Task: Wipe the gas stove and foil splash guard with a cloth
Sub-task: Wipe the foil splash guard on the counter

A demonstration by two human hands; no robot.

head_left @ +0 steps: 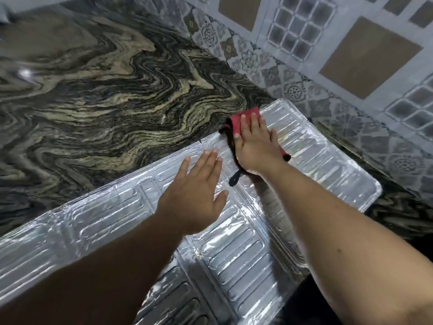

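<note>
The silver foil splash guard [316, 160] lies flat on the marbled counter, its embossed panels spread from the lower left to the right. My right hand [254, 146] presses a red cloth with black edging [244, 114] flat onto the guard's far panel, fingers straight. Most of the cloth is hidden under that hand; a black edge sticks out below the wrist. My left hand [199, 195] rests flat on the middle panel, fingers spread and straight, just left of the cloth. The gas stove is not in view.
The dark swirled stone counter [105, 90] stretches to the left and behind the guard. A patterned tiled wall [351, 55] rises at the back right, close to the guard's far edge.
</note>
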